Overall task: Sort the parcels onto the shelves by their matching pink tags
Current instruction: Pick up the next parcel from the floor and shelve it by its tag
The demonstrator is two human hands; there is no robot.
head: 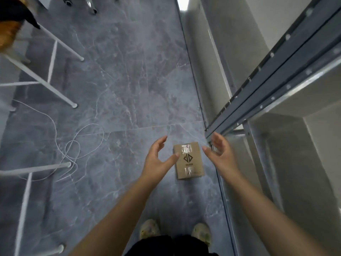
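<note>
A small brown cardboard parcel [189,161] with clear tape strips and a black diamond logo lies flat on the grey marble floor, close to the foot of the shelving. No pink tag shows on its upper face. My left hand [158,159] hovers just left of it with fingers spread, the thumb over the parcel's left edge. On the other side my right hand [222,154] is open too, fingers apart, a little clear of the box. Neither hand holds anything.
Grey metal shelving [276,74] with white boards runs along the right. White table legs [55,93] and a loose white cord [73,150] lie on the floor at left. My two shoes [175,231] stand just behind the parcel.
</note>
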